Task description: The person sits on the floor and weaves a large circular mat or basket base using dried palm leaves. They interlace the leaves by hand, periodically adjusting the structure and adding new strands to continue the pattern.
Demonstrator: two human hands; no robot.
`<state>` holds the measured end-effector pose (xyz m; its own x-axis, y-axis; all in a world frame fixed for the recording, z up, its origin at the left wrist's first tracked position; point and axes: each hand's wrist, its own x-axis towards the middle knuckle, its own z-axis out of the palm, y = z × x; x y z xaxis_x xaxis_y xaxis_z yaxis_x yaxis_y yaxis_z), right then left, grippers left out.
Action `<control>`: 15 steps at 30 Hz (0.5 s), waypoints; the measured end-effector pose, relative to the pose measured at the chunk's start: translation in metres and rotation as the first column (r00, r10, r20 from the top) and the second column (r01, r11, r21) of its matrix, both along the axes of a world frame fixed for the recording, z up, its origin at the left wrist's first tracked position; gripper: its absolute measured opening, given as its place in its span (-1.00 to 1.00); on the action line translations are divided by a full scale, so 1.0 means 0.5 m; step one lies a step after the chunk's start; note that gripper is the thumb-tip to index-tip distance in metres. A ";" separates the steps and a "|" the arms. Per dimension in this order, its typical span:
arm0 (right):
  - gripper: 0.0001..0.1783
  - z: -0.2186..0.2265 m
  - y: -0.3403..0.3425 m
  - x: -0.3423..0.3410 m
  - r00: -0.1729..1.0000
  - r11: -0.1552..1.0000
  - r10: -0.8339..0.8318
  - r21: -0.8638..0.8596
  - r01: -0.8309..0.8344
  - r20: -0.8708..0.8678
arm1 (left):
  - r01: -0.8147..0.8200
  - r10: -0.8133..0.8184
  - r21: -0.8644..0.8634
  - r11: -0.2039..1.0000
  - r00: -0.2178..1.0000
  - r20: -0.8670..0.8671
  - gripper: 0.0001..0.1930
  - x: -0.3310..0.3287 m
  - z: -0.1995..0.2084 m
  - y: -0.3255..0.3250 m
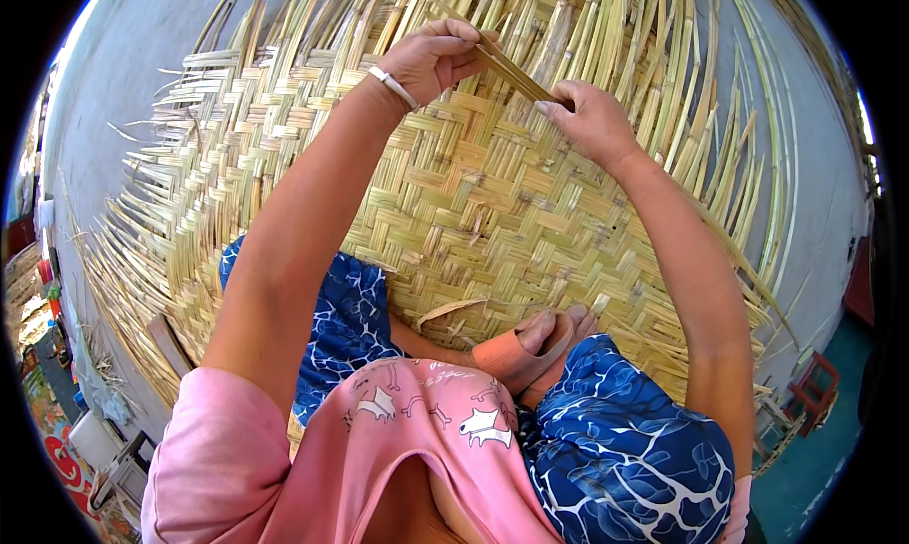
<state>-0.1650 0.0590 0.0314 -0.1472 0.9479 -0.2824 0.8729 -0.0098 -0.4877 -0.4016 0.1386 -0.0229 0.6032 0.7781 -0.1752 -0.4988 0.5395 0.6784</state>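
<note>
Between my two hands a few flat reed strips (516,75) are stretched at a slant, raised over the far part of a woven mat (483,198). My left hand (436,59), with a white band at the wrist, pinches them near their upper left end. Lower and to the right, my right hand (592,123) is closed on the same strips, thumb on top. Below both hands the mat shows a tight crossed weave of yellow-green strips. Long unwoven ends (606,33) fan out from its far side.
Grey floor (104,156) surrounds the mat. My sandalled foot (525,350) rests on the mat's near part, beside a loose curled strip (454,309). A flat wooden piece (170,345) lies at the left edge. A small reddish chair (812,392) stands at the right.
</note>
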 end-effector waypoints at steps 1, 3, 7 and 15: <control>-0.69 -0.002 -0.004 0.000 0.999 0.999 -0.033 0.035 0.034 -0.008 | 0.028 -0.028 0.009 1.000 1.000 -0.012 -0.86 0.015 0.008 -0.001; -0.69 -0.009 -0.011 -0.004 0.995 0.990 -0.092 0.108 0.095 -0.033 | 0.029 -0.034 -0.031 0.999 0.988 -0.154 -0.85 0.051 0.018 0.001; -0.70 -0.020 -0.019 -0.010 0.962 0.957 -0.245 0.129 0.260 -0.122 | 0.039 -0.021 0.027 0.999 0.874 -0.486 -0.82 0.133 0.022 0.013; -0.67 -0.030 -0.028 0.000 0.855 0.905 -0.402 0.000 0.426 -0.326 | 0.401 -0.205 0.014 0.916 0.498 -0.842 -0.64 0.180 0.019 0.074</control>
<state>-0.1650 0.0452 0.0166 0.1940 0.9561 -0.2194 0.5984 -0.2926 -0.7459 -0.3118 0.1756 -0.0135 0.4776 0.6498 -0.5913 0.4891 0.3624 0.7934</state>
